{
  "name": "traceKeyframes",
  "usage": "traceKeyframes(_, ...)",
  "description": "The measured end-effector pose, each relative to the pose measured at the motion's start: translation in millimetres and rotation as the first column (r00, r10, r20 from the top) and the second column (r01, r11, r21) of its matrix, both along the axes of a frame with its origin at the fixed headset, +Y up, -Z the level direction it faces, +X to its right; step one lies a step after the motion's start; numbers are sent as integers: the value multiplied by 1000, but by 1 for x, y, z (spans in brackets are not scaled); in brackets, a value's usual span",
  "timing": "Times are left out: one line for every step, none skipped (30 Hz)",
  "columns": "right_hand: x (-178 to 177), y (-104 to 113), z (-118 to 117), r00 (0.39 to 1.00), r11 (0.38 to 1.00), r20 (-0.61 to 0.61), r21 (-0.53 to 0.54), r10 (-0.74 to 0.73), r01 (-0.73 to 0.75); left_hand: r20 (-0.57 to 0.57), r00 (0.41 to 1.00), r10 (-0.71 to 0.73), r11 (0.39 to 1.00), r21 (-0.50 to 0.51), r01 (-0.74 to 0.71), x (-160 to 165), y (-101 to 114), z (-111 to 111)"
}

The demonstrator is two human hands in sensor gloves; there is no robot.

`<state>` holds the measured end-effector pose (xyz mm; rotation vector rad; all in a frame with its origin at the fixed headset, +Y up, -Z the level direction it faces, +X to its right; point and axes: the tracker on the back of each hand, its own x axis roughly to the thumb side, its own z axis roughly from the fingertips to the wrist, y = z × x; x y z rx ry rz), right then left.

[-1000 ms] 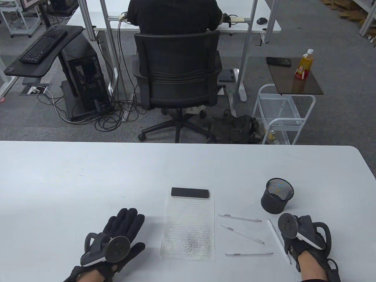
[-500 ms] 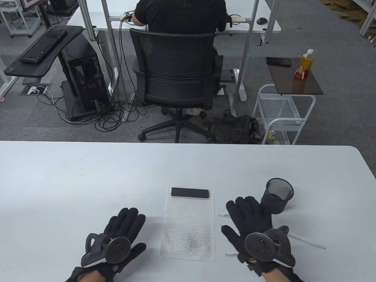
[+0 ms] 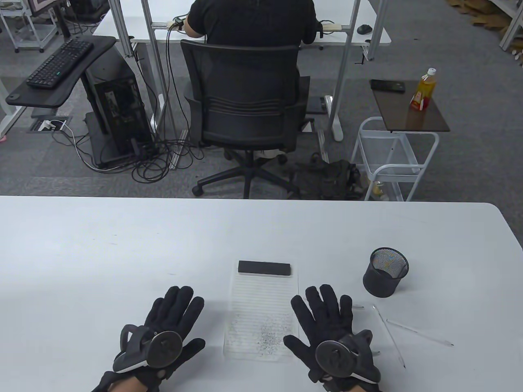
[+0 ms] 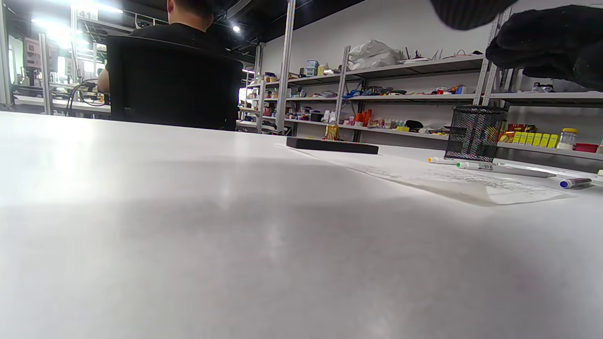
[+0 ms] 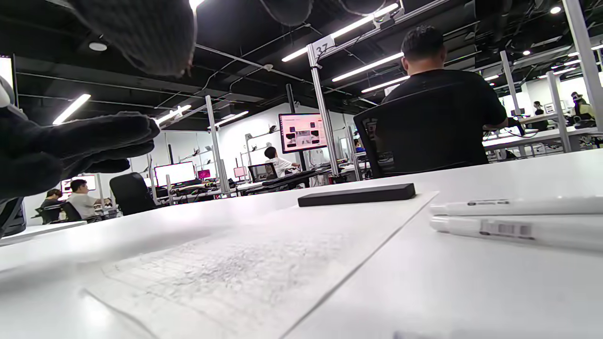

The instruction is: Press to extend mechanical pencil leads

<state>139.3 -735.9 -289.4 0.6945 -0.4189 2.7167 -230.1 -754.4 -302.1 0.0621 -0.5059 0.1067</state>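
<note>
Several white mechanical pencils lie right of the lined paper [image 3: 261, 314]. Two show in full: one steep [image 3: 389, 335], one slanted further right [image 3: 421, 332]. My right hand [image 3: 322, 314] lies flat, palm down, fingers spread, over the other pencils; only their tips [image 3: 358, 307] stick out. Two of them [image 5: 518, 207] show close in the right wrist view. My left hand [image 3: 175, 312] lies flat and empty left of the paper. Its fingers [image 4: 551, 42] hang in at the left wrist view's top right.
A black bar [image 3: 264, 268] sits on the paper's far edge. A black mesh cup [image 3: 385, 271] stands right of it, behind the pencils. A blue-capped pen end [image 4: 574, 182] shows in the left wrist view. The table's far edge [image 3: 245, 198] borders an office chair.
My right hand moved left from the table's right side and opened flat over the pencils beside the paper. One more pencil now lies slanted at the right. My left hand stayed still.
</note>
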Motion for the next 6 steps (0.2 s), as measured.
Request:
traceKeyframes(1,-1,0,1000,1000,1,-6,4,-4,0,1000,-1,1000,0,1,0,0,0)
traceKeyframes(2,-1,0,1000,1000,1,-11,6,-6,0,1000,-2,1000,0,2,0,0,0)
traceKeyframes(3,-2,0,1000,1000,4,-18,6,-6,0,1000,-3,1000,2,3,0,0,0)
traceKeyframes(3,-3,0,1000,1000,6,-19,5,-5,-1,1000,-2,1000,2,2,0,0,0)
traceKeyframes(5,-3,-1,1000,1000,11,-26,1,-1,-3,1000,-3,1000,2,3,0,0,0)
traceKeyframes(5,-3,-1,1000,999,13,-32,-5,5,-4,1000,-4,1000,4,4,0,0,0)
